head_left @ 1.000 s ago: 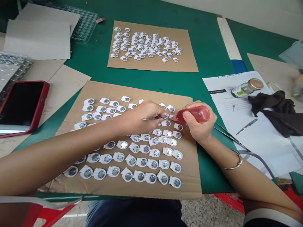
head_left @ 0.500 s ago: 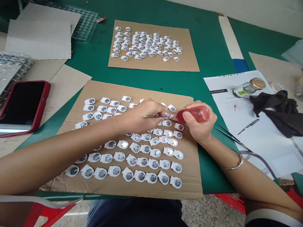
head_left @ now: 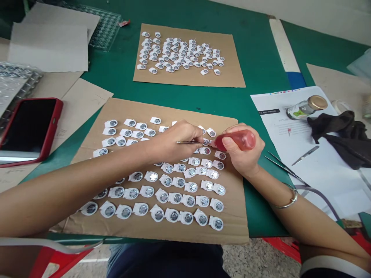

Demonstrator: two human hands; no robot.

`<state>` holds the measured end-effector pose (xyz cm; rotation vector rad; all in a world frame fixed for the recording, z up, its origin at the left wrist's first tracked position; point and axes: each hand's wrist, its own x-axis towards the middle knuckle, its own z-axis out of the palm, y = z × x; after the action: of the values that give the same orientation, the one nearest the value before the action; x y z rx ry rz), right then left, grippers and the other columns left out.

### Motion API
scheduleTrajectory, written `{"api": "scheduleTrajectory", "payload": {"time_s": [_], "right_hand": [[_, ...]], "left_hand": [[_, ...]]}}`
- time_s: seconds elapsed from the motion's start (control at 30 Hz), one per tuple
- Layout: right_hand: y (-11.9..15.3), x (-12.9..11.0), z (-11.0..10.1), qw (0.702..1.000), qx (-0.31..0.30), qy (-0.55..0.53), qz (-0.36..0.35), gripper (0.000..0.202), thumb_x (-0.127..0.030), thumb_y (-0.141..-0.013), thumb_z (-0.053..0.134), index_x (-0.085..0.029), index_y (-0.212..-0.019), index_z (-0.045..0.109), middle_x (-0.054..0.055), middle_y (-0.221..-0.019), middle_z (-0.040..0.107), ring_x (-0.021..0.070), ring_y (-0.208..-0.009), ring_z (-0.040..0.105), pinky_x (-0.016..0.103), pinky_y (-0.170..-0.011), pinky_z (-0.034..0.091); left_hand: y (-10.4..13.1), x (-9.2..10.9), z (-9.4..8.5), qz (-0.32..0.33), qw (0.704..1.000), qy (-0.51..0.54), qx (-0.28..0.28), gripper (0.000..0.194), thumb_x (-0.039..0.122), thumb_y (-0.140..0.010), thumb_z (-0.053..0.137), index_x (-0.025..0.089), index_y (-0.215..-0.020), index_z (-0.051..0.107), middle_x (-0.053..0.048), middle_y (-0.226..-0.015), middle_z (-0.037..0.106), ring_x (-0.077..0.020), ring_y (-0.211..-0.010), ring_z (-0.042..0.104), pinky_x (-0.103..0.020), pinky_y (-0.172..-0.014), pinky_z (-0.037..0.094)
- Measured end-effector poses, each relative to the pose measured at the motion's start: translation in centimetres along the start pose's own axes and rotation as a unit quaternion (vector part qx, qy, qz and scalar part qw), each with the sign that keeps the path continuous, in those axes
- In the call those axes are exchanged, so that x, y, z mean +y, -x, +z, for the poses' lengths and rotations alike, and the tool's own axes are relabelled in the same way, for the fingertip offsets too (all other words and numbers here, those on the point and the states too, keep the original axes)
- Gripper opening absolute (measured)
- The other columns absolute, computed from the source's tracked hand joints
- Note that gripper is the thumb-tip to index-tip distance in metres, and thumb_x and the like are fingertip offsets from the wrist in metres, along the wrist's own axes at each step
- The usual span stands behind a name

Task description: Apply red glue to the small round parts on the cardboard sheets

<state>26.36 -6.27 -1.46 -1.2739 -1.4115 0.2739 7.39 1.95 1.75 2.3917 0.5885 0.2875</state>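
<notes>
My right hand (head_left: 246, 152) is wrapped around a red squeeze bottle (head_left: 239, 139), its nozzle pointing left at a small white part with a round metallic disc (head_left: 205, 142). Just left of that part, my left hand (head_left: 182, 142) pinches a thin metal tool (head_left: 187, 142); its working end is hidden by the fingers, so its exact kind cannot be made out. Both hands are over a cardboard sheet (head_left: 162, 107) that carries rows of these white disc parts. My left forearm covers some of the rows.
Farther back lies a second cardboard sheet (head_left: 185, 81) with many similar parts. A red-cased phone (head_left: 30, 129) is at the left. On the right, tweezers (head_left: 286, 168), a small blade-like tool (head_left: 305, 155), a glass jar (head_left: 307, 107) and black cloth (head_left: 342, 133) rest by printed paper (head_left: 271, 104).
</notes>
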Motion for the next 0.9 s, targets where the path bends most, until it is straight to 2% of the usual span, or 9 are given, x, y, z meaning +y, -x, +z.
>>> {"api": "scheduleTrajectory", "payload": {"time_s": [0.2, 0.27, 0.37, 0.43, 0.5, 0.7, 0.9], "right_hand": [[0.1, 0.2, 0.2, 1.000, 0.000, 0.001, 0.002, 0.021, -0.031, -0.067, 0.071, -0.021, -0.080, 0.059, 0.001, -0.074, 0.063, 0.0152, -0.068, 0.060, 0.034, -0.064, 0.050], [0.0, 0.3, 0.1, 0.999, 0.024, -0.026, 0.012, 0.021, -0.033, -0.067, 0.071, -0.021, -0.079, 0.059, 0.001, -0.074, 0.062, 0.0154, -0.068, 0.061, 0.035, -0.064, 0.051], [-0.4, 0.3, -0.3, 0.988, 0.074, -0.118, 0.060, 0.021, -0.039, -0.072, 0.065, -0.021, -0.081, 0.057, -0.001, -0.072, 0.059, 0.0139, -0.058, 0.061, 0.030, -0.048, 0.050], [-0.9, 0.3, -0.6, 0.978, 0.081, -0.172, 0.088, 0.019, -0.040, -0.077, 0.060, -0.021, -0.081, 0.055, -0.003, -0.067, 0.056, 0.0126, -0.048, 0.058, 0.026, -0.035, 0.043], [-1.3, 0.1, -0.9, 0.973, 0.078, -0.194, 0.095, 0.017, -0.039, -0.079, 0.058, -0.022, -0.080, 0.055, -0.003, -0.065, 0.056, 0.0123, -0.044, 0.057, 0.025, -0.030, 0.038], [-1.3, -0.5, -1.2, 0.970, 0.077, -0.203, 0.106, 0.018, -0.039, -0.078, 0.060, -0.022, -0.080, 0.055, -0.001, -0.070, 0.058, 0.0120, -0.046, 0.057, 0.024, -0.030, 0.037], [-0.9, -0.1, -1.2, 0.975, 0.080, -0.168, 0.120, 0.024, -0.045, -0.074, 0.062, -0.023, -0.081, 0.054, 0.000, -0.080, 0.059, 0.0101, -0.050, 0.057, 0.022, -0.031, 0.038]], "left_hand": [[-0.1, -0.1, 0.1, 0.004, 1.000, -0.001, 0.005, 0.014, 0.019, -0.080, 0.053, 0.016, -0.073, 0.064, 0.001, -0.067, 0.063, -0.0098, -0.058, 0.056, -0.022, -0.052, 0.036], [-0.2, -0.1, 0.2, 0.006, 1.000, 0.000, 0.011, 0.012, 0.018, -0.080, 0.054, 0.015, -0.074, 0.064, 0.000, -0.069, 0.064, -0.0101, -0.060, 0.057, -0.021, -0.052, 0.037], [0.0, 0.2, 0.1, 0.002, 0.999, 0.013, 0.037, 0.010, 0.017, -0.077, 0.056, 0.015, -0.077, 0.066, -0.001, -0.073, 0.066, -0.0107, -0.063, 0.059, -0.021, -0.052, 0.039], [0.5, 0.8, 0.1, -0.011, 0.998, 0.021, 0.055, 0.009, 0.017, -0.077, 0.057, 0.015, -0.078, 0.066, -0.001, -0.071, 0.066, -0.0105, -0.061, 0.059, -0.020, -0.051, 0.039], [1.1, 1.5, 0.2, -0.018, 0.998, 0.015, 0.065, 0.010, 0.018, -0.079, 0.056, 0.015, -0.079, 0.066, -0.001, -0.070, 0.066, -0.0102, -0.060, 0.059, -0.020, -0.051, 0.041], [2.3, 2.7, 1.0, 0.070, 0.995, -0.023, 0.068, 0.011, 0.013, -0.082, 0.051, 0.014, -0.077, 0.061, -0.002, -0.076, 0.067, -0.0121, -0.069, 0.061, -0.032, -0.077, 0.047], [2.2, 2.9, 1.6, 0.074, 0.995, -0.030, 0.060, 0.011, 0.010, -0.080, 0.051, 0.013, -0.077, 0.061, -0.003, -0.073, 0.066, -0.0127, -0.067, 0.061, -0.033, -0.077, 0.048]]}}
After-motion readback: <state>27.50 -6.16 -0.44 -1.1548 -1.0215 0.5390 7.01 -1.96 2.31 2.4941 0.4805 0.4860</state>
